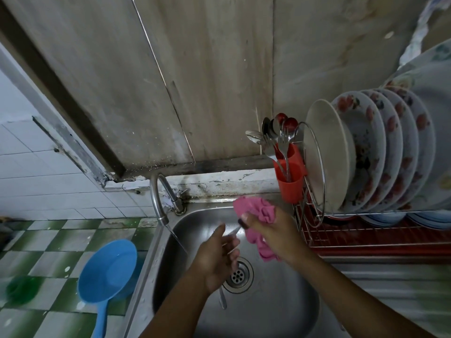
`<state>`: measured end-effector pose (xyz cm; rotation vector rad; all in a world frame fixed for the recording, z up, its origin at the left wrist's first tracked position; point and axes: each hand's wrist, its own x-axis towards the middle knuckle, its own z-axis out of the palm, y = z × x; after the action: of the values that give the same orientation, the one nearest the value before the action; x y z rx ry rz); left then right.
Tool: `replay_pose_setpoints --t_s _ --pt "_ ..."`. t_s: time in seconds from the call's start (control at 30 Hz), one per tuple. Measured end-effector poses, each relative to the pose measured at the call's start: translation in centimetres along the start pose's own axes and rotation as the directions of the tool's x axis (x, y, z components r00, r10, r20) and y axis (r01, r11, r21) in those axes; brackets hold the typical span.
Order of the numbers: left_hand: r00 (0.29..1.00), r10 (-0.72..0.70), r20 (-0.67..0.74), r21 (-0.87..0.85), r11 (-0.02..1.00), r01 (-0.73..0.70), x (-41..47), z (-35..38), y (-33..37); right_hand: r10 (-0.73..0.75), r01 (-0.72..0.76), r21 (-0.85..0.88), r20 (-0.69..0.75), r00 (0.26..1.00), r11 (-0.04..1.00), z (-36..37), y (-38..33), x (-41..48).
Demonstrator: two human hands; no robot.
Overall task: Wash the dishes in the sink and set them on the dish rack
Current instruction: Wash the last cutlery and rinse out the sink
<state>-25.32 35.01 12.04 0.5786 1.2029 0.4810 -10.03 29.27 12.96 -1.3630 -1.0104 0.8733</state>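
Utensil (222,301), blurred steel, half hidden in clasping left hand (214,259). Crumpled pink cloth (253,211) clutched in right hand (275,236), one o'clock from drain (238,275).

No legible text, label, brand, number or sign anywhere in view.
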Motion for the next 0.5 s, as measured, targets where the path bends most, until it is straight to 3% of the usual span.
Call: replay_pose_setpoints --t_s 0.1,0.27,0.4,0.43,0.5 --pt "0.991 -0.01 0.137 -0.032 0.999 0.014 0.0 0.8 1.3 -0.02 0.041 -0.096 0.208 0.978 0.995 0.3 -0.2 -1.4" --pt "0.942 -0.025 0.334 -0.041 0.998 0.041 -0.7 0.8 0.9 0.002 0.106 -0.264 0.378 0.926 0.959 -0.1 -0.5 -1.9" --pt "0.97 0.085 0.228 0.081 0.991 -0.106 -0.8 0.8 0.3 0.19 -0.03 -0.308 0.506 0.841 0.951 -1.6 -0.9 -2.0" --pt "0.973 0.122 0.198 0.163 0.974 -0.155 -1.0 0.8 0.3 0.222 -0.076 -0.299 0.49 0.843 0.951 -1.9 -0.9 -2.0" --pt "0.97 0.191 0.149 0.345 0.909 -0.232 -1.5 0.8 0.4 0.184 -0.092 -0.268 0.344 0.921 0.959 -1.9 -1.0 -1.7"
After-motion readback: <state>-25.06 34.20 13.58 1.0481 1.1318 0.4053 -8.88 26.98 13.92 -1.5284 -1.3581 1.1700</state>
